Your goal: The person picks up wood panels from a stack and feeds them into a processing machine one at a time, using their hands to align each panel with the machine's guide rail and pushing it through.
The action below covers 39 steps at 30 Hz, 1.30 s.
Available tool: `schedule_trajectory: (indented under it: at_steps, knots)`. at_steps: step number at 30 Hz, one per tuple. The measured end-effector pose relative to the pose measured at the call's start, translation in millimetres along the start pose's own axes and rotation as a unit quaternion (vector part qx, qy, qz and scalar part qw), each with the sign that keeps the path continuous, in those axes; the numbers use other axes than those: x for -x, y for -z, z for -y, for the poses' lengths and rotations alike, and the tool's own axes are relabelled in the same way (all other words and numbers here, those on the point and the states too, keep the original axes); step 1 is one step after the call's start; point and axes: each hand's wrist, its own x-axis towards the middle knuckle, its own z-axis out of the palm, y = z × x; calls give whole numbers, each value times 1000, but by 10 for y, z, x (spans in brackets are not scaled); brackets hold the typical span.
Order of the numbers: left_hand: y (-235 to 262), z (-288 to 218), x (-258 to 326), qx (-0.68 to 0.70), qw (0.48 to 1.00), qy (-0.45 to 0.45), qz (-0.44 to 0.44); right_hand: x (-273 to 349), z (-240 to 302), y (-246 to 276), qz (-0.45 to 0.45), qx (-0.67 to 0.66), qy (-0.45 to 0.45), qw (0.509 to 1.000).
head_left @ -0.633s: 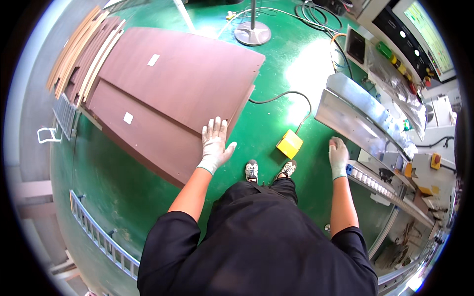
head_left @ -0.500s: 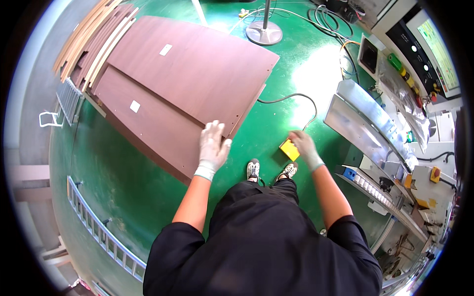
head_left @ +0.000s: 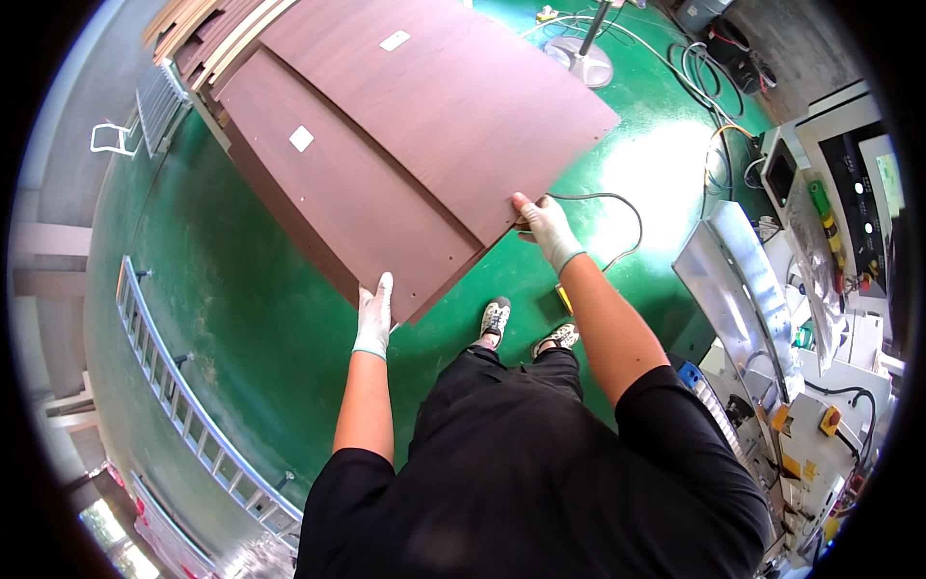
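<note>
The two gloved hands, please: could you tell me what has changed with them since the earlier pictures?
The right hand left the metal machine, swung across past the yellow block by the feet, and now grips the near edge of the top brown panel. The left hand, earlier flat on a panel, moved to the near corner of the lower panel. The stack and the green floor stayed as they were.

bare green floor (head_left: pixel 241 318) lies open left of the brown panel stack (head_left: pixel 405 164). to the right, a black cable (head_left: pixel 617 207), a metal machine chute (head_left: pixel 738 280) and a control cabinet (head_left: pixel 849 183) crowd the floor's right edge.
</note>
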Motion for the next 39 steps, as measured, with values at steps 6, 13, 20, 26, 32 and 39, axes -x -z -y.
schedule_trajectory:
  at_steps: [6, 13, 20, 26, 32, 39]
  knots:
    - [164, 94, -40, -30, 999, -10, 17, 175, 27, 118, 39, -50, -14, 998]
    - [22, -61, -6, -19, 999, 27, -22, 542, -337, 303, 56, -45, -27, 997]
    - [-121, -110, 56, -394, 880, -179, -197, 926, -510, 223, -19, -42, -19, 999]
    - [-540, -391, 18, -366, 881, -285, -90, 1751, -221, 234, 4, -88, 43, 995]
    - [-907, -781, -372, -198, 962, -148, -119, 2516, -553, 917, -102, -139, 58, 983]
    - [-677, -856, -1099, -471, 838, -171, -217, 3267, -1331, 1730, -393, -101, 69, 911]
